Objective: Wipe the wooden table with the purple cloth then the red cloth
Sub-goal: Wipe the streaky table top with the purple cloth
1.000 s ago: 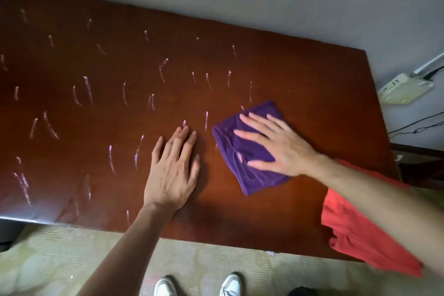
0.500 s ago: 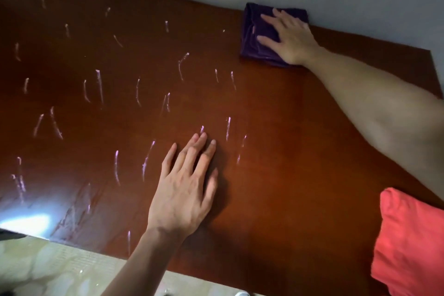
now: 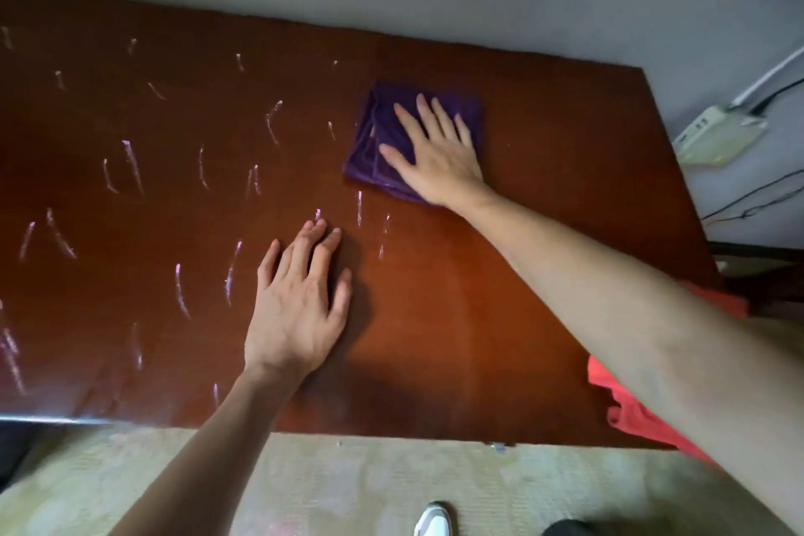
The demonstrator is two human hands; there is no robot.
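The right hand (image 3: 435,152) lies flat with fingers spread on the folded purple cloth (image 3: 378,144), a soft square with a slight sheen, on the far right part of the glossy reddish-brown wooden surface (image 3: 500,296). The left hand (image 3: 296,309) rests open, palm down, nearer. Thin whitish streaks (image 3: 130,163) cover the left side. The crumpled red cloth (image 3: 626,409) hangs at the right near corner.

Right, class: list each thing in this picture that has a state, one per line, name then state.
wooden table: right part clean, left part streaked with white marks
purple cloth: folded, flat on the table, pressed under the right hand
right hand: flat, fingers spread
left hand: flat on bare wood
red cloth: crumpled, overhanging the right corner
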